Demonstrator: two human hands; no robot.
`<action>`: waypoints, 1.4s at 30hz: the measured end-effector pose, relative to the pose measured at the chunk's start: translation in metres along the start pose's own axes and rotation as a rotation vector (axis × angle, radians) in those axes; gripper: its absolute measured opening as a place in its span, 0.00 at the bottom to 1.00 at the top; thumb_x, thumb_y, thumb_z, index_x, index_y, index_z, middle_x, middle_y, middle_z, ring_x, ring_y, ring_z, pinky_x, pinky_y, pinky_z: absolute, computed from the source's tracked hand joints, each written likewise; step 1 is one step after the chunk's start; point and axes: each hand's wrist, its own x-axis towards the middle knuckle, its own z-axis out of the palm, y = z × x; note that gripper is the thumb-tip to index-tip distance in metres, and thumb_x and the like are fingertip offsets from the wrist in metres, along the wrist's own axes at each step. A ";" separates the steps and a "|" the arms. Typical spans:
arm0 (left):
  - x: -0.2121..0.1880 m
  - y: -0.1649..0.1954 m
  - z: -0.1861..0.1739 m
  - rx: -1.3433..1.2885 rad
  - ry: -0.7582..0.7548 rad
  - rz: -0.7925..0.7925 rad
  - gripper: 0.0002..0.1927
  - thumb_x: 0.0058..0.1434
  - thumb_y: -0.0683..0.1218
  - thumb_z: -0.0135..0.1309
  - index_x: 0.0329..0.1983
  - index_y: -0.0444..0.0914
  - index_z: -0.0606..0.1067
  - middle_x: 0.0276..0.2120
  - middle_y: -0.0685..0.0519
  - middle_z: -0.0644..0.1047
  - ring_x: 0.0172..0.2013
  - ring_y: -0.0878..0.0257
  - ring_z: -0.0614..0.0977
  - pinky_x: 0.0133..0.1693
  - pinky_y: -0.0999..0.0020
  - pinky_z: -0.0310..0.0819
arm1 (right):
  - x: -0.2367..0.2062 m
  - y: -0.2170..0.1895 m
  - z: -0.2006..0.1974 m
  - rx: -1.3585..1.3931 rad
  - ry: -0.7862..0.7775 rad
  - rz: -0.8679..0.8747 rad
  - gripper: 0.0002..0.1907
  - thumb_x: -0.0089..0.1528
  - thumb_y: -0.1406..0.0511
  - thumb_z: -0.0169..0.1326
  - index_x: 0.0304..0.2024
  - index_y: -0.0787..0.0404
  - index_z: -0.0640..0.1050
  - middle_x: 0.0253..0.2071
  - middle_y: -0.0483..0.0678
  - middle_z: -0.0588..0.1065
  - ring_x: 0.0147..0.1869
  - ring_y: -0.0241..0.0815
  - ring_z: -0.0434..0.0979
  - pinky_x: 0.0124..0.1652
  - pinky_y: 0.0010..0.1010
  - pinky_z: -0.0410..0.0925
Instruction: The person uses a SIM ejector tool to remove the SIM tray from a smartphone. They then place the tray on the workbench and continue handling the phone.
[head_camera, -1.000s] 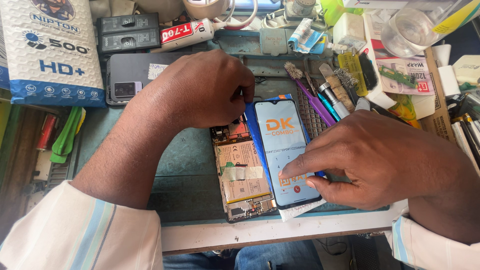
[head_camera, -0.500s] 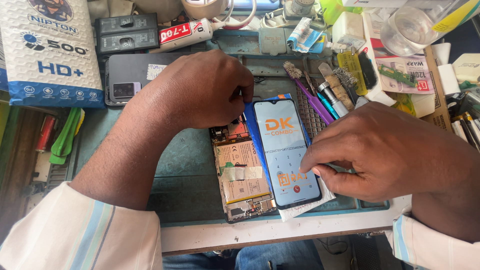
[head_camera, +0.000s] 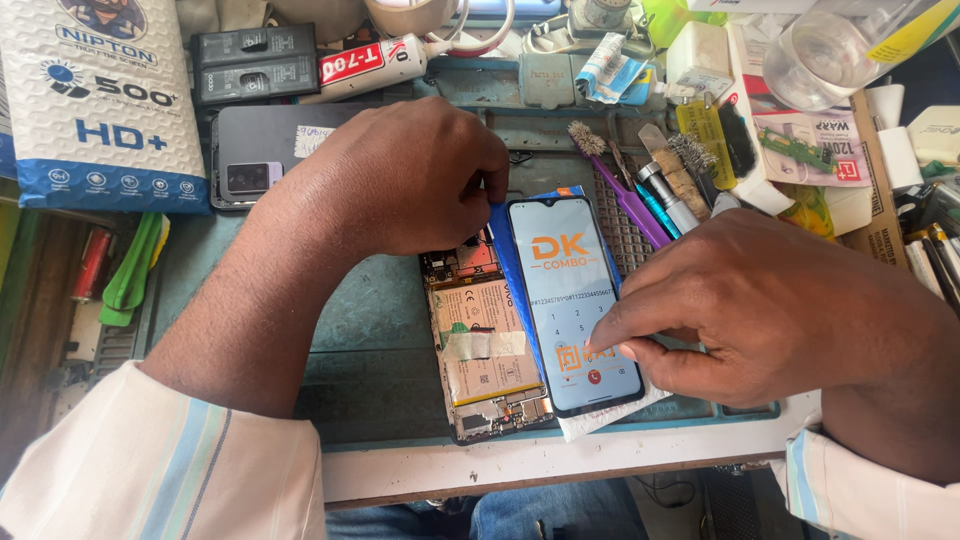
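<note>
A loose phone display (head_camera: 570, 300) with a lit screen lies tilted on a blue and white wrapper, beside an opened phone body (head_camera: 485, 345) whose battery and boards show. My left hand (head_camera: 400, 180) pinches the display's top left edge, over the top of the phone body. My right hand (head_camera: 760, 300) rests at the display's lower right, with a fingertip touching the lit screen near its bottom. Both lie on a green work mat (head_camera: 380, 320).
A dark phone back cover (head_camera: 250, 150) lies at the upper left, near a glue tube (head_camera: 380, 62) and two black batteries (head_camera: 255, 65). Brushes, tweezers and a purple tool (head_camera: 640, 195) crowd the upper right. A white printed pouch (head_camera: 95, 100) and green pry tools (head_camera: 130, 270) sit left.
My right hand's fingertip has shifted slightly on the lower part of the screen. My left hand stays at the display's top edge.
</note>
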 end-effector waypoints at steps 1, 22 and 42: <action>0.000 0.000 0.000 -0.002 0.004 0.005 0.07 0.54 0.44 0.58 0.34 0.45 0.84 0.33 0.51 0.83 0.36 0.51 0.85 0.41 0.52 0.79 | 0.000 0.000 0.000 0.007 0.010 -0.016 0.11 0.55 0.61 0.59 0.39 0.49 0.87 0.28 0.41 0.83 0.24 0.39 0.81 0.24 0.34 0.70; -0.001 0.000 0.000 -0.008 0.004 0.007 0.06 0.54 0.44 0.59 0.34 0.45 0.83 0.33 0.52 0.83 0.36 0.51 0.85 0.40 0.52 0.79 | 0.004 -0.002 -0.006 0.006 -0.062 0.082 0.11 0.54 0.61 0.60 0.39 0.51 0.86 0.26 0.42 0.83 0.20 0.36 0.81 0.21 0.33 0.69; -0.001 0.000 0.001 0.003 0.003 0.008 0.06 0.55 0.45 0.59 0.34 0.45 0.83 0.34 0.52 0.83 0.37 0.51 0.85 0.41 0.52 0.78 | 0.004 -0.006 -0.006 -0.005 -0.070 0.109 0.11 0.53 0.61 0.60 0.38 0.51 0.87 0.27 0.42 0.83 0.20 0.36 0.80 0.21 0.33 0.69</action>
